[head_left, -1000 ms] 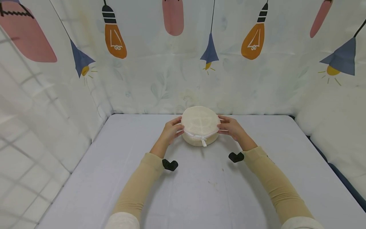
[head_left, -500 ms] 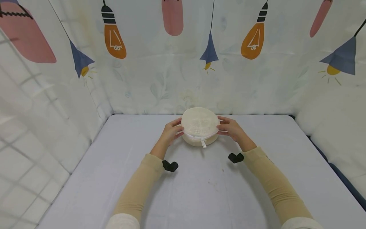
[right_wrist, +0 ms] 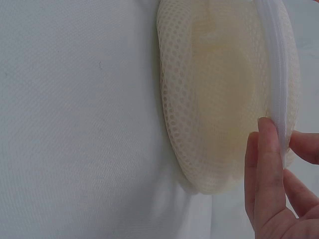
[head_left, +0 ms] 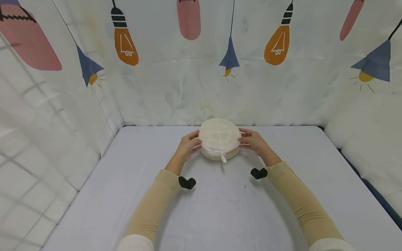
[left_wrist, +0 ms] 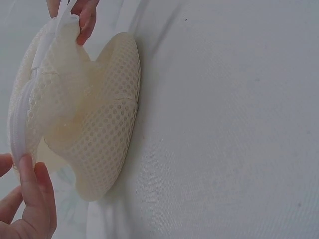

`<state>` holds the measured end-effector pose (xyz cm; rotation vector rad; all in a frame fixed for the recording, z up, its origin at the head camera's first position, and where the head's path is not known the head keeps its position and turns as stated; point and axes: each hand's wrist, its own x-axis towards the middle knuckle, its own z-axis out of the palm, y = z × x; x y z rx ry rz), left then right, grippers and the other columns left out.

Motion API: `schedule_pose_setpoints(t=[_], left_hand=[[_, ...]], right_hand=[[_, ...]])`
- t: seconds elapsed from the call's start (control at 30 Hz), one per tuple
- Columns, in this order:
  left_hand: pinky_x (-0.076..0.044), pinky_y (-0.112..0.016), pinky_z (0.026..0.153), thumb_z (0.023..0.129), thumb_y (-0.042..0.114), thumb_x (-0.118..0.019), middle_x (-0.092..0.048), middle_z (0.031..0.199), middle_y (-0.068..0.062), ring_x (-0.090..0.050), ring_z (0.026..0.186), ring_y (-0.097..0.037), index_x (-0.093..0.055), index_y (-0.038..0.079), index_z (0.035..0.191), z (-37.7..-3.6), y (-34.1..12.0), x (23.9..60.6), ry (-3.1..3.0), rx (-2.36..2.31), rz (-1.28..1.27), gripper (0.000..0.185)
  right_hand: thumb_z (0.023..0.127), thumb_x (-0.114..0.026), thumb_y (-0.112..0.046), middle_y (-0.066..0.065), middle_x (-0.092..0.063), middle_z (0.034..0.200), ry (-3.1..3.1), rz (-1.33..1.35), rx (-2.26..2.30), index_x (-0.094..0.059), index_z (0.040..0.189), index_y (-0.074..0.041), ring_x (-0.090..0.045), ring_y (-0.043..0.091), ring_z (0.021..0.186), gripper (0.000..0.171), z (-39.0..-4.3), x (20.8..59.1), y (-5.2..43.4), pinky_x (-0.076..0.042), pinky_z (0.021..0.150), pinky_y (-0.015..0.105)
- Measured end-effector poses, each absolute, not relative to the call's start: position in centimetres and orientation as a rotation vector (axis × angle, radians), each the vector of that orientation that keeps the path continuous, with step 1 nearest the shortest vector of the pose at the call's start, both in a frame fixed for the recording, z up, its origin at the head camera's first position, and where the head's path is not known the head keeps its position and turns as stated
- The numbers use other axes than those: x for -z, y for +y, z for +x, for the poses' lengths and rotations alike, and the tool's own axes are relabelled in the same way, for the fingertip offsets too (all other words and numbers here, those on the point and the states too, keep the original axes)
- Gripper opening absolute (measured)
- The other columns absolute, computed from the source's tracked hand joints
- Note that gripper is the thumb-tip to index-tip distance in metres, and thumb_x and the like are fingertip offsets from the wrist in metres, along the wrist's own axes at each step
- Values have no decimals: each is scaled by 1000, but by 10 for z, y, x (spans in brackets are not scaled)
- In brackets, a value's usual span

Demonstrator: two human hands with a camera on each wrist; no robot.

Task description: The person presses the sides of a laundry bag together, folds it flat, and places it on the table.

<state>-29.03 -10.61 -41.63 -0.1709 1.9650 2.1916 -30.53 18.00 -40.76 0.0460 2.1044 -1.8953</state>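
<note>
Pinching with fingers (right_wrist: 269, 169) of left hand (head_left: 186, 146) and right hand (head_left: 256, 142) opposite sides of a round cream mesh laundry bag (head_left: 220, 134), resting on the white-covered table (head_left: 220, 216) near its far edge, with white zipper pull (head_left: 223, 159) hanging at front.

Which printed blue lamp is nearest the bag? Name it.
The middle blue lamp, above the mesh bag in the head view; left lamp and right lamp are farther off.
</note>
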Motion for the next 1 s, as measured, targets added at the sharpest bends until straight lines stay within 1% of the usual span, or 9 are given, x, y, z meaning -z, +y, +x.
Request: schedule_pose_setpoints(t=[0.23,0.33,1.0], left_hand=[[-50,-39,104,97,-5,-59,-43,156,-11,-55,123,-26,-44,10,156,-291,-106,418,1975,-2187,-155,63],[-50,-39,104,97,-5,-60,-44,155,-11,-55,122,-25,-45,10,156,-290,-106,418,1976,-2189,-161,63],[-50,-39,103,97,-5,-58,-43,156,-12,-56,120,-26,-45,9,156,-290,-107,421,1975,-2179,-178,62]], right_hand=[[101,-61,1,23,-39,156,2114,74,1876,-30,162,-9,-62,19,103,69,-307,410,180,-58,87,30],[101,-61,1,23,-39,156,2113,80,1873,-30,162,-8,-62,20,105,69,-307,409,180,-58,88,30],[101,-60,0,25,-39,156,2116,61,1860,-29,162,-6,-63,16,100,68,-307,414,179,-57,90,31]])
